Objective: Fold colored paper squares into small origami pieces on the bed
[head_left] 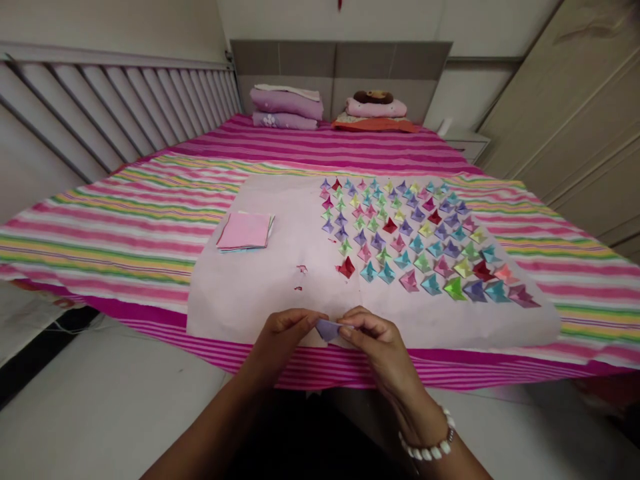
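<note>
A small piece of folded purple paper (329, 330) is pinched between my two hands over the near edge of a large pale sheet (280, 293). My left hand (289, 333) grips its left end with thumb and forefinger. At the right end, my right hand (374, 337) has its fingers closed on the same paper; a white-beaded bracelet circles that wrist. Rows of small folded paper pieces (423, 262) in many colours cover the right part of the sheet. To the left lies a stack of square paper (245, 231), pink on top.
The sheet lies on a bed with a striped cover (140, 220). Red marks (300, 269) show on the sheet beyond my hands. Folded purple bedding (286, 107) and a pink pile (376, 109) rest by the headboard (280, 57). A slatted rail (120, 107) runs along the left.
</note>
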`<state>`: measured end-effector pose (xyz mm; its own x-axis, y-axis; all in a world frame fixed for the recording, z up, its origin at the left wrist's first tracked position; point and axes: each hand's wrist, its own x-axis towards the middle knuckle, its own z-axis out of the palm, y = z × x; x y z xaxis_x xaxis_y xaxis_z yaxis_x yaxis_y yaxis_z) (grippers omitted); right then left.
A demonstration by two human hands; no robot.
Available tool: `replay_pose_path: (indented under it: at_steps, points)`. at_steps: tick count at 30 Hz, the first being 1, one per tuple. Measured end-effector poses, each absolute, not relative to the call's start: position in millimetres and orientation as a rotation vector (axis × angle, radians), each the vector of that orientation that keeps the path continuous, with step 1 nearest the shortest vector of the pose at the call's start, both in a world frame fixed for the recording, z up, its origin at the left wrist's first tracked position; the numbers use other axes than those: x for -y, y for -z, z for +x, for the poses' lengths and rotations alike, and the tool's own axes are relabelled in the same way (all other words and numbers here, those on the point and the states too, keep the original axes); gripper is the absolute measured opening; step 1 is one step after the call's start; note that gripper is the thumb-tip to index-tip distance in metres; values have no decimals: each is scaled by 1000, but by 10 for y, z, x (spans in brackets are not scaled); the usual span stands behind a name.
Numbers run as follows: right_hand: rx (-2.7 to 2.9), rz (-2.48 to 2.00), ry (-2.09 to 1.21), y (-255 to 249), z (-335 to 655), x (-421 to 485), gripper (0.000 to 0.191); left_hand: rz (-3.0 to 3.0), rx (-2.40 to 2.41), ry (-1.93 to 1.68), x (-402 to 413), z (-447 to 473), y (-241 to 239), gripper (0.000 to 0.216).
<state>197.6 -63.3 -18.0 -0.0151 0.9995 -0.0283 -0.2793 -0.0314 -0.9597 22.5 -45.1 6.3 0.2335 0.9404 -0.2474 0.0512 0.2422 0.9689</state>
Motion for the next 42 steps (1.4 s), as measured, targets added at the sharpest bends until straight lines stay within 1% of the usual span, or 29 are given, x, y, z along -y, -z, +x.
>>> replay_pose_path:
  at_steps: [3,6,9,13,18,21,25,28,32,37,42]
  points:
    - [937,-1020,-1354,183,1952,634,4,1086,-1123,-896,452,259,-14,22]
    - [893,-1039,-1319,183,1919,631,4,1102,-1067,-920,470,320,31,27]
    - [862,-1067,-1277,197,1892,633,6,1155,-1135,-928,498,372,42,18]
    - [828,-1096,-1233,219,1871,645,8,1174,-1198,-963,513,403,43,22]
    - [798,-1076,-1162,199,1851,644,10,1034,-1118,-989,499,399,97,17]
    - [816,-1055,-1222,168,1851,637,13,1013,-1076,-994,480,370,126,18]
    - [835,-1012,-1420,110,1866,625,19,1045,-1016,-962,447,310,110,18]
    - [804,-977,-1510,71,1878,613,23,1008,-931,-929,432,278,94,18]
    - [830,-986,-1524,63,1886,601,24,1019,-910,-917,437,260,103,15]
    - [826,-1032,-1540,106,1913,601,21,1070,-924,-903,442,224,95,12]
    - [968,-1072,-1472,78,1951,595,23,1092,-952,-871,427,215,55,12]
